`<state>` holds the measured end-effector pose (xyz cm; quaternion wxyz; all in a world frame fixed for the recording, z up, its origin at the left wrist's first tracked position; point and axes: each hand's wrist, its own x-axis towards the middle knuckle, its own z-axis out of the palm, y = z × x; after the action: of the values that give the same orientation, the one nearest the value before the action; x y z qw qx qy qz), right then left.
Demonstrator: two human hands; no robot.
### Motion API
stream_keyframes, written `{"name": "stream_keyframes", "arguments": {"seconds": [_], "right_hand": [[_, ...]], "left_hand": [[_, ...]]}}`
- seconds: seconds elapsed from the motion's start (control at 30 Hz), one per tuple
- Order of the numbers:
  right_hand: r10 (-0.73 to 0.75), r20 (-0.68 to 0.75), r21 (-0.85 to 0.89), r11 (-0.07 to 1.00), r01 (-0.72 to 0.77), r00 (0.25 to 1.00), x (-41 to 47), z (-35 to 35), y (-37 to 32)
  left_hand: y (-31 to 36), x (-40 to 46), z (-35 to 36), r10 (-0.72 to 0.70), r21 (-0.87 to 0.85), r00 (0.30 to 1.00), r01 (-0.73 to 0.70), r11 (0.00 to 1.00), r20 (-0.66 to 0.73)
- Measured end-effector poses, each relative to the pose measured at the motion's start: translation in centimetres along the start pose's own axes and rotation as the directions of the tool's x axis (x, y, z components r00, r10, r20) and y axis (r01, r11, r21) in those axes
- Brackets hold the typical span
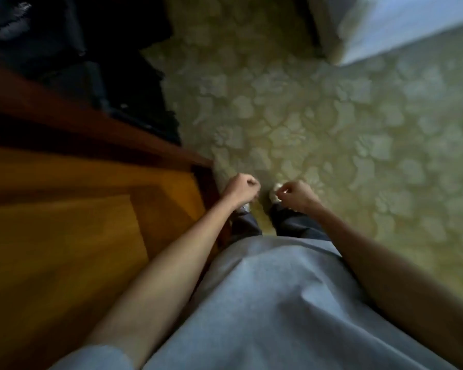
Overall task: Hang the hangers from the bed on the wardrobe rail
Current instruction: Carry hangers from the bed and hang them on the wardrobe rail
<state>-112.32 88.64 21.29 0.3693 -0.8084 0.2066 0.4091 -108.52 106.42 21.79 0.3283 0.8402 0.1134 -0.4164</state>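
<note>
The view points straight down and is blurred by motion. My left hand (240,190) hangs in front of me with its fingers curled into a loose fist, nothing in it. My right hand (296,195) is beside it, also curled shut and holding nothing. No hanger and no wardrobe rail show in this frame. A pale blue corner at the top right (401,25) may be the bed; it is too blurred to be sure.
A wooden door or wardrobe panel (72,231) stands close on my left, with a dark opening (78,49) behind it. Patterned yellow-green carpet (332,124) covers the floor ahead and to the right. My feet show below my hands.
</note>
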Motion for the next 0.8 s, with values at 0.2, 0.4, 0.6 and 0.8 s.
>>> {"name": "stream_keyframes", "arguments": {"seconds": [0.2,0.4,0.6,0.8], "right_hand": [[0.359,-0.095,0.409,0.865,-0.292,0.929,-3.5,-1.0,14.2],[0.553,-0.091,0.667,0.651,-0.362,0.828,-4.9,-3.2,23.4],[0.54,-0.107,0.76,0.586,-0.281,0.835,-1.8,-11.1,25.5],[0.432,-0.234,0.764,0.635,-0.11,0.871,4.9,-24.9,24.8]], "left_hand": [[11.8,4.7,8.0,0.121,0.249,0.957,-0.189,0.95,0.264],[20.1,6.8,15.4,0.114,0.44,0.914,-0.293,0.849,0.389],[24.9,9.0,17.0,0.09,0.53,0.944,-0.256,0.808,0.318],[27.8,14.6,14.6,-0.019,0.561,0.985,-0.082,0.824,0.172]]}}
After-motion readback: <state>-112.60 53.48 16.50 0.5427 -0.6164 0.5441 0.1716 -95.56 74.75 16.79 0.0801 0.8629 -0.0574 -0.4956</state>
